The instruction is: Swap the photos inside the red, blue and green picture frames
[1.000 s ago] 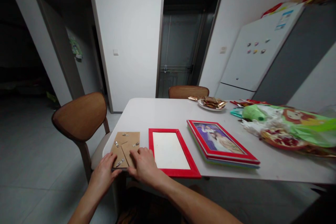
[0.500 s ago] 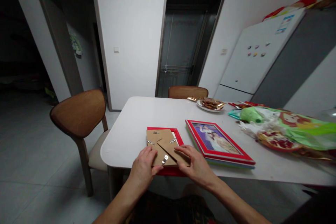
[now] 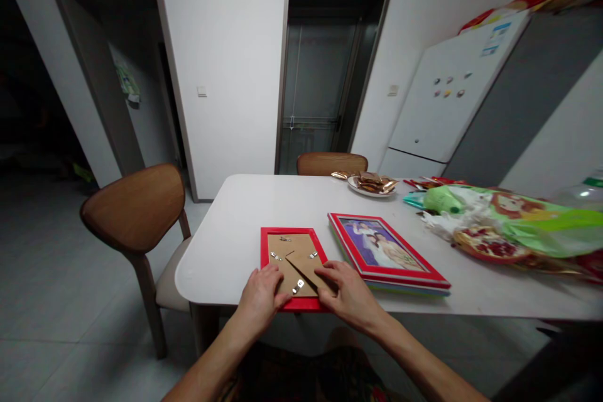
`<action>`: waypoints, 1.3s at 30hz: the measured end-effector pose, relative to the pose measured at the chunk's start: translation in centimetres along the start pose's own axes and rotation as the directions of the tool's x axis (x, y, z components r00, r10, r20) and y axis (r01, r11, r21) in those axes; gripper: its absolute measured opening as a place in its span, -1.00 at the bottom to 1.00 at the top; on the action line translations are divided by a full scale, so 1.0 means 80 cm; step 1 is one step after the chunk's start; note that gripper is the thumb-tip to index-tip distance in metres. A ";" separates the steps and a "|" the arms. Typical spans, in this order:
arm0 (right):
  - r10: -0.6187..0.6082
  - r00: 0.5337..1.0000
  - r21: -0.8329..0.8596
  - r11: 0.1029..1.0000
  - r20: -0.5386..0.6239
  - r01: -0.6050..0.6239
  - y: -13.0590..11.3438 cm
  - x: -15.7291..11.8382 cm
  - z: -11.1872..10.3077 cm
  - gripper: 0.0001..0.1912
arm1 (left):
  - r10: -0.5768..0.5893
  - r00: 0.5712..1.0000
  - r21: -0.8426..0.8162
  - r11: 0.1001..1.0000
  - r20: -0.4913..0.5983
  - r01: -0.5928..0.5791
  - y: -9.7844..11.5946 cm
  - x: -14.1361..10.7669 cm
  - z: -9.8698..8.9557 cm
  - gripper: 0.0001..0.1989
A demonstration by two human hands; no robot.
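A red picture frame (image 3: 317,240) lies face down at the table's front edge. Inside its border sits a brown backing board (image 3: 288,247) with metal clips and a slanting stand flap. My left hand (image 3: 260,297) grips the board's lower left edge, thumb near the bottom clip. At the lower right, my right hand (image 3: 347,292) has fingers on the board and thumb at its edge. Just right of it, a stack of frames carries a red-framed photo (image 3: 377,244) on top, showing people against purple.
A plate of wrapped snacks (image 3: 372,184) stands at the table's far side. On the right are a cut pomegranate (image 3: 490,245) and a green plastic bag (image 3: 556,226). Wooden chairs stand left (image 3: 136,207) and behind (image 3: 331,163) the white table (image 3: 211,232).
The backing board has moved from overlapping the frame's left side to lying within the red border. Both hands stay on it. The camera view has shifted slightly.
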State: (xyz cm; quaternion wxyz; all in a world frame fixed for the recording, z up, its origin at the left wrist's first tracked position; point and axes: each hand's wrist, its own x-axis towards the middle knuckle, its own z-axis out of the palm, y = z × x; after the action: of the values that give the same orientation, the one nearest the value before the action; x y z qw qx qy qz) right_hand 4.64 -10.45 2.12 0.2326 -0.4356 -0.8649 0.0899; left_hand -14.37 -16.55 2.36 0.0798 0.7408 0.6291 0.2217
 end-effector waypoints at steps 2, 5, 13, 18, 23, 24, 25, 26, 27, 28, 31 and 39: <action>0.004 1.000 -0.026 1.000 0.012 -0.004 0.000 0.000 0.002 -0.63 | -0.020 0.999 0.018 1.000 0.037 0.019 0.003 0.001 -0.004 -0.82; 0.000 1.000 -0.077 0.997 0.019 0.002 -0.001 0.000 0.008 -0.62 | -0.036 0.997 0.035 0.999 0.067 0.034 0.005 0.000 -0.008 -0.87; -0.035 0.998 -0.167 0.985 0.054 0.043 -0.005 0.005 0.003 -0.68 | 0.045 0.999 -0.065 0.997 0.024 -0.044 -0.002 -0.018 0.010 -0.64; 0.053 0.996 -0.263 0.964 0.076 -0.031 -0.003 0.038 0.005 -0.64 | 0.033 0.999 -0.066 0.997 0.025 -0.031 -0.002 -0.016 0.007 -0.65; 0.038 0.995 -0.271 0.962 0.093 -0.011 0.006 0.052 0.019 -0.68 | 0.025 0.999 -0.037 0.999 0.027 -0.024 0.000 -0.016 0.006 -0.61; 0.030 0.996 -0.262 0.965 0.089 -0.006 0.008 0.053 0.020 -0.69 | 0.022 0.999 -0.032 0.999 0.026 -0.021 0.000 -0.017 0.007 -0.61; 0.027 0.996 -0.251 0.968 0.085 -0.005 0.009 0.052 0.021 -0.70 | 0.018 1.000 -0.029 0.999 0.025 -0.017 0.000 -0.017 0.007 -0.61; 0.031 0.996 -0.240 0.971 0.083 -0.010 0.010 0.052 0.021 -0.71 | 0.015 1.000 -0.028 0.999 0.025 -0.014 0.001 -0.017 0.008 -0.61; 0.036 0.996 -0.228 0.974 0.085 -0.016 0.010 0.052 0.020 -0.71 | 0.013 1.000 -0.028 1.000 0.024 -0.012 0.001 -0.017 0.008 -0.61; 0.039 0.996 -0.217 0.976 0.086 -0.020 0.010 0.051 0.019 -0.71 | 0.013 1.000 -0.030 0.999 0.024 -0.013 0.001 -0.017 0.008 -0.61; 0.031 0.995 -0.197 0.980 0.097 -0.011 0.008 0.045 0.015 -0.69 | 0.015 1.000 -0.035 0.999 0.025 -0.014 0.000 -0.017 0.007 -0.59; -0.271 0.955 -0.041 0.960 0.119 0.277 -0.037 0.002 0.009 -0.74 | 0.029 1.000 -0.042 0.999 0.005 -0.029 -0.011 -0.019 0.006 -0.69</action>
State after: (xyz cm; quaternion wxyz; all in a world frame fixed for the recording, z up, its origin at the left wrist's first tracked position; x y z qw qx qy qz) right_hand 2.11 -12.06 2.57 0.1813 -0.3121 -0.9309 0.0564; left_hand -15.13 -17.75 1.25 0.0941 0.7486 0.6132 0.2337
